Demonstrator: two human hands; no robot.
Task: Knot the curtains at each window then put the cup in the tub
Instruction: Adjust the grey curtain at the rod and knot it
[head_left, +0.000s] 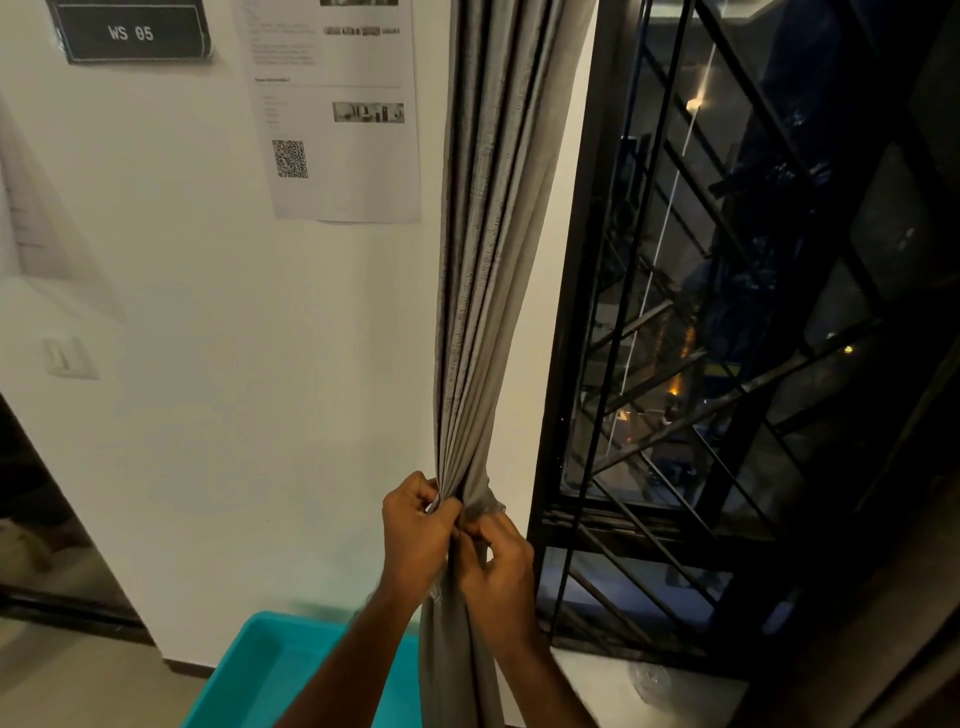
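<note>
tub cut off by bottom edge; paper text too blurred to read.

Grey woven cloth curtain with a slightly rough, matt weave, smooth glossy turquoise plastic tub at 7 o'clock, black painted metal grille at 3 o'clock, matt white paper sheet at 11 o'clock on smooth painted wall

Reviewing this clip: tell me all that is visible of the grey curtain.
The grey curtain is a woven-looking fabric hanging in vertical pleats between the white wall and the dark barred window. It is gathered into a narrow bunch low down, where the left hand and right hand both hold it. Below the hands it hangs straight, passing beside the turquoise tub.
</note>
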